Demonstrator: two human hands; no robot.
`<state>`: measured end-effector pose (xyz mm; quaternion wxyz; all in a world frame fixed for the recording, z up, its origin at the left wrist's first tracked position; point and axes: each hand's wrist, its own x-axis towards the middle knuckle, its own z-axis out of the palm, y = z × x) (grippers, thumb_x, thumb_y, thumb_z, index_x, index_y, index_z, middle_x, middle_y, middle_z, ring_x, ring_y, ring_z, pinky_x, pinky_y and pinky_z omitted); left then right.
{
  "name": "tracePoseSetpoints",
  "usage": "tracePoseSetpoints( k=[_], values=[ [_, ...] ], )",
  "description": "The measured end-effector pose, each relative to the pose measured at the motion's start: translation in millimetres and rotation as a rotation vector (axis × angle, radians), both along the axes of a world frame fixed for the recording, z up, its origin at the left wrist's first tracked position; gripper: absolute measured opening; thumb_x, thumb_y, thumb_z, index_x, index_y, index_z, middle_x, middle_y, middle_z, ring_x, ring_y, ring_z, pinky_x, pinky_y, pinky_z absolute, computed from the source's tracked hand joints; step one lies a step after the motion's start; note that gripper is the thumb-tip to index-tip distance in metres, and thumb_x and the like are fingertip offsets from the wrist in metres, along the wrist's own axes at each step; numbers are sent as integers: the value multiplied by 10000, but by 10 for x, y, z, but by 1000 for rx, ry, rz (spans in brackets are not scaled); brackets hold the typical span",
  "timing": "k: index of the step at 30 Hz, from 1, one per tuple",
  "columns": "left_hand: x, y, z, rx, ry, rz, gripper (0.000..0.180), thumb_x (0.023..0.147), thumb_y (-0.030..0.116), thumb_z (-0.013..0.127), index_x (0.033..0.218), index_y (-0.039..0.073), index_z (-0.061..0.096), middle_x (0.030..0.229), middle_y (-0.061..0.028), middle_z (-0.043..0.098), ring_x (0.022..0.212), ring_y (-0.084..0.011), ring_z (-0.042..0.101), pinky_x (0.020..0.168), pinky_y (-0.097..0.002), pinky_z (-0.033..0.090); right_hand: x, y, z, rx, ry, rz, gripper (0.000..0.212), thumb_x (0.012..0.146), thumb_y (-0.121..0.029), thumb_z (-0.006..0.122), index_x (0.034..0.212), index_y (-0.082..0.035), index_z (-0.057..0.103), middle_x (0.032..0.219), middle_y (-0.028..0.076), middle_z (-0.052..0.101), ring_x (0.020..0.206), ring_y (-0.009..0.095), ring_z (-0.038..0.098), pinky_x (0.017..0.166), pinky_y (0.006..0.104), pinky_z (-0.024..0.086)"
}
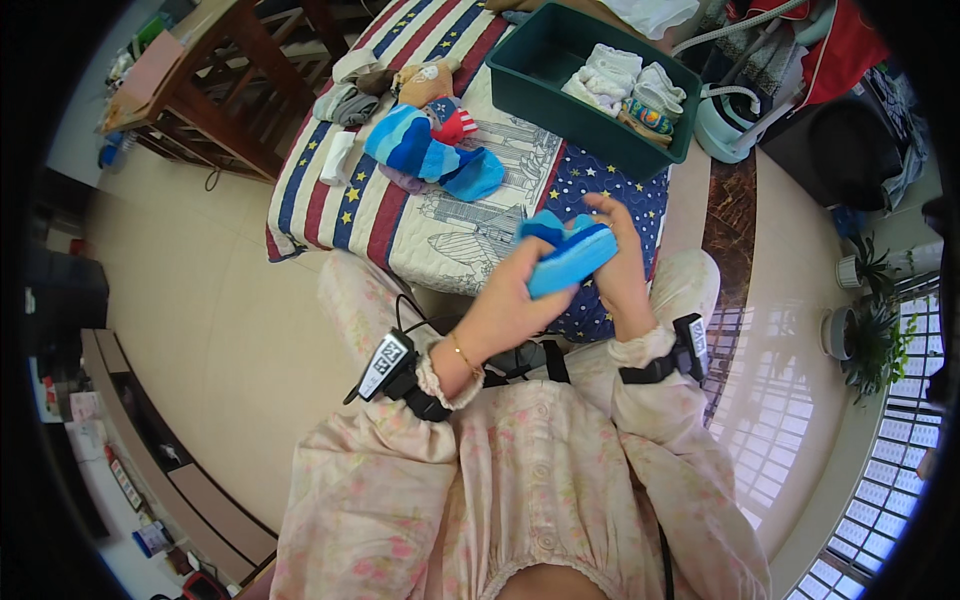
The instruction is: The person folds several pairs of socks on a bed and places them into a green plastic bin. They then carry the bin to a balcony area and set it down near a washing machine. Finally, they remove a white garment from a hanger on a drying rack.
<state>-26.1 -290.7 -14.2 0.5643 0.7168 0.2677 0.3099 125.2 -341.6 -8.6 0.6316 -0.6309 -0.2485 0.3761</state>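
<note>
Both my hands hold a blue sock (577, 262) with lighter and darker bands, bunched or folded between them over the near edge of the covered surface. My left hand (513, 292) grips its left side, with the thumb on top. Around its right side curl the fingers of my right hand (622, 258), slightly blurred. A similar blue striped sock (410, 143) lies spread out farther left. Beside it are a white sock-like piece (338, 158), a bundle of grey socks (347, 104), and a tan and red bundle (447, 112).
A patterned quilt (384, 215) covers the surface in front of me. On it stands a dark green bin (590, 140) with several rolled socks (655, 92) inside. Wooden furniture (225, 75) is at far left; a light-blue appliance (722, 130) and potted plants (842, 332) are at right.
</note>
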Motion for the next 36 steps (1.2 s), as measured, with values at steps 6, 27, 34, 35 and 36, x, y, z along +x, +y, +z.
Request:
tracePoseSetpoints(
  k=[6,27,34,35,36],
  values=[
    [81,414,-33,-52,-100,397,176,765,-5,597,902,51,502,824,-31,549,772,-118,522,676,-264,441,-394,-180,-53,146,-482,313,425,749,-40,677,1125,-50,479,807,90,569,747,193,593,687,301,485],
    [-73,393,-33,2,343,139,238,765,7,608,986,53,532,889,-11,569,772,-76,507,675,-226,436,-163,-61,12,37,-45,218,385,806,-35,635,1158,-42,478,923,68,614,862,137,578,758,274,471],
    [26,240,-108,-408,-199,-70,193,825,-19,593,989,60,528,852,13,567,772,-57,537,698,-197,433,-91,-30,-129,-120,-658,52,411,713,-31,698,1076,-36,507,695,141,609,706,253,644,631,340,491],
    [-7,215,-129,-640,-316,-188,161,857,93,655,973,61,548,876,31,579,779,-40,541,690,-195,439,-15,19,-188,-57,-711,50,407,706,-17,692,1078,-26,526,693,121,619,693,227,640,636,329,489],
    [-58,226,-143,-657,-235,-213,157,863,128,660,961,63,555,879,32,583,781,-39,543,691,-195,440,41,30,-225,3,-758,17,405,699,-4,685,1079,-15,545,690,101,629,680,201,635,640,318,488]
  ],
)
